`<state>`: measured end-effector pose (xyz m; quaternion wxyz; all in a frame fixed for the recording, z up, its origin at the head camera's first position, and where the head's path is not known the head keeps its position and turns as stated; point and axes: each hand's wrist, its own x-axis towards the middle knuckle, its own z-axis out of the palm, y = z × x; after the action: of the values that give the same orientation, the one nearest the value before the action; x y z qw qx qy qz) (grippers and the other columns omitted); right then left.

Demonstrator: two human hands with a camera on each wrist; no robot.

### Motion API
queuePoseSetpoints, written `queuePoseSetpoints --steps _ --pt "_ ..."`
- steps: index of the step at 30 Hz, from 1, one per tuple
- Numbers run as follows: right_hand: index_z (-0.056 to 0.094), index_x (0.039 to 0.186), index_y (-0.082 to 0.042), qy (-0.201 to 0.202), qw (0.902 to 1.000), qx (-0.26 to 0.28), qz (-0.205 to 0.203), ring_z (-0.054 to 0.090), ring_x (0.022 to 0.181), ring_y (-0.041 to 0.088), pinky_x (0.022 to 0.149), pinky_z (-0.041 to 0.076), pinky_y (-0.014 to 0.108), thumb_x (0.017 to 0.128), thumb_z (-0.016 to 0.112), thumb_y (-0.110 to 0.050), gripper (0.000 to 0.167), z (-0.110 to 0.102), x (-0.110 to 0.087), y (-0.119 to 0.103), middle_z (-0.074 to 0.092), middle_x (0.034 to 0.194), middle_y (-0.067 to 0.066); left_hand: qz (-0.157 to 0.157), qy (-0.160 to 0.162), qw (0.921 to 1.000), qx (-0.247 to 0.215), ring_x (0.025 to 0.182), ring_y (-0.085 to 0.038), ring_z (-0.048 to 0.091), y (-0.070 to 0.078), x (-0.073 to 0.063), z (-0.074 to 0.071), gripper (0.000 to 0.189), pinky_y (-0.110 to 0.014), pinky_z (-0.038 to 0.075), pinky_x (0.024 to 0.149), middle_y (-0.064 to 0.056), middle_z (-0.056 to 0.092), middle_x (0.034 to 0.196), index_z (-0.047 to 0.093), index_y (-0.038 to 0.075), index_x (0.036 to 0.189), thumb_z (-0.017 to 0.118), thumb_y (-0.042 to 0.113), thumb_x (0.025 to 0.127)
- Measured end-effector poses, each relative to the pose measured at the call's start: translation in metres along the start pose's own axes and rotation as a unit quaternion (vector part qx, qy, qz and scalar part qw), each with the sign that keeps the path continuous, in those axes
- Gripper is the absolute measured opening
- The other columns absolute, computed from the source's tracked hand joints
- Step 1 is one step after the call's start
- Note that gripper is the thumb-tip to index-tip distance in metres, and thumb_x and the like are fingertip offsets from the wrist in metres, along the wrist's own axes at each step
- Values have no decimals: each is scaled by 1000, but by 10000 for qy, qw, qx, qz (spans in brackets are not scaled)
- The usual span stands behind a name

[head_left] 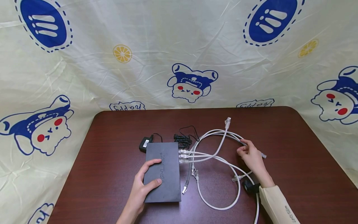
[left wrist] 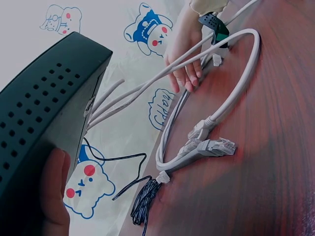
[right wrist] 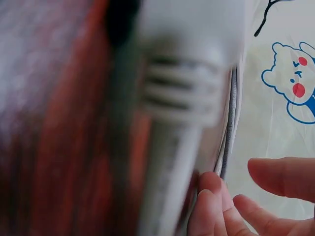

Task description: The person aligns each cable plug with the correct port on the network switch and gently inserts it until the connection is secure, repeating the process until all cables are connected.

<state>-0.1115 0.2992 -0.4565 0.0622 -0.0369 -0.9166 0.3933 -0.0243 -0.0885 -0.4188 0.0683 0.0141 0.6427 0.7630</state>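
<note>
My left hand [head_left: 141,184] clamps the box [head_left: 171,174]; my right hand [head_left: 253,159], thumb apart, seems to select cable [right wrist: 231,113]; next needs pinching

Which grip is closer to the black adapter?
Left. The left grip holds the box, whose far-left corner is by the adapter; the right grip is well to the adapter's right, at the cables.

A flat dark box [head_left: 170,189] lies long sides twelve to six; white cables [head_left: 201,156] plug in at two o'clock, looping toward three.
</note>
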Motion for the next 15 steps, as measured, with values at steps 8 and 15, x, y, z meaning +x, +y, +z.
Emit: queuePoseSetpoints --steps 8,15 --pt "45 125 15 -48 9998 145 158 59 60 9 52 46 20 89 55 4 39 0 6 4 65 86 23 12 38 10000 50 104 -34 44 0 1 0 52 -44 42 81 -16 46 126 57 13 127 68 1 77" --pt "45 125 19 -149 9994 116 303 61 57 11 52 48 20 89 55 3 41 -2 7 4 65 82 22 6 27 10000 50 104 -33 45 -1 1 -1 52 -44 44 79 -16 46 126 57 14 127 68 1 78"
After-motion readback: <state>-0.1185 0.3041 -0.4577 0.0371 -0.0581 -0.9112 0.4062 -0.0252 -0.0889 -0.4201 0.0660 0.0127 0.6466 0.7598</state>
